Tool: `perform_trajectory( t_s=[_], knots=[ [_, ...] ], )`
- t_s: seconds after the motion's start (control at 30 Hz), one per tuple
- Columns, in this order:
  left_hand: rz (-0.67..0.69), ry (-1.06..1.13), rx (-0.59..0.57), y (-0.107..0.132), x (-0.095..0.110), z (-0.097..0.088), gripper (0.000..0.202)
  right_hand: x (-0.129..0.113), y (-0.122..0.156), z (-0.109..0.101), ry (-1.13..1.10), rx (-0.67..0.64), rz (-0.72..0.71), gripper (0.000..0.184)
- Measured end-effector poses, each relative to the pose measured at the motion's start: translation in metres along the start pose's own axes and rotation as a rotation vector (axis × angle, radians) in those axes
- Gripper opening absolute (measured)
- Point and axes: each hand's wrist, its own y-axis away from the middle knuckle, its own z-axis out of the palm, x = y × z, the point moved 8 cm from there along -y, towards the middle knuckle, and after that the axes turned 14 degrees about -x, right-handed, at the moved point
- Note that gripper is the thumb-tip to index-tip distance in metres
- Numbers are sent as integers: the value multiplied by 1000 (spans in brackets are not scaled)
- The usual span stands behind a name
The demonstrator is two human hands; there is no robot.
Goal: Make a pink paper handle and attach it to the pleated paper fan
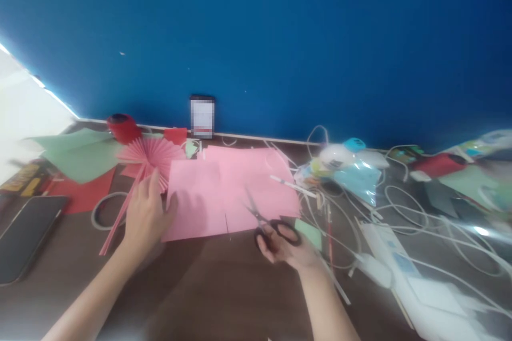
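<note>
My right hand holds a pair of dark-handled scissors, its fingers at the loops. Their blades are blurred and point up and left over a pink sheet of paper. A short dark slit or line shows at the sheet's near edge. My left hand lies at the left edge of this sheet, fingers stretched forward and thumb apart. Just beyond its fingertips is a pleated pink paper fan, whose long folded strip runs down beside the hand. More pink paper lies behind the sheet.
At left are a roll of tape, a phone, red paper and green paper. White cables, a power strip and plastic packets crowd the right. A small framed screen leans against the blue wall.
</note>
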Motion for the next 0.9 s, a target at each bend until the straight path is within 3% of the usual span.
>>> perform_trajectory(
  t_s=[0.07, 0.1, 0.17, 0.3, 0.4, 0.63, 0.77, 0.9],
  knots=[
    [192, -25, 43, 8, 32, -3, 46, 8, -8, 8, 50, -57, 6, 45],
    [289, 30, -16, 12, 47, 2, 40, 12, -11, 12, 79, -81, 5, 46],
    [407, 203, -274, 17, 71, 23, 37, 17, -16, 20, 128, -123, -5, 46],
    [272, 596, -690, 19, 88, 63, 48, 21, -21, 33, 179, -193, -21, 46],
    [215, 843, -864, 21, 92, 79, 37, 20, -21, 36, 190, -202, -38, 44],
    [141, 1067, -974, 20, 88, 84, 34, 26, -21, 29, 217, -182, -13, 43],
    [157, 1097, -967, 17, 86, 86, 27, 24, -22, 26, 216, -182, -31, 43],
    [139, 1115, -960, 16, 83, 91, 35, 24, -21, 25, 242, -188, -22, 42]
  ],
)
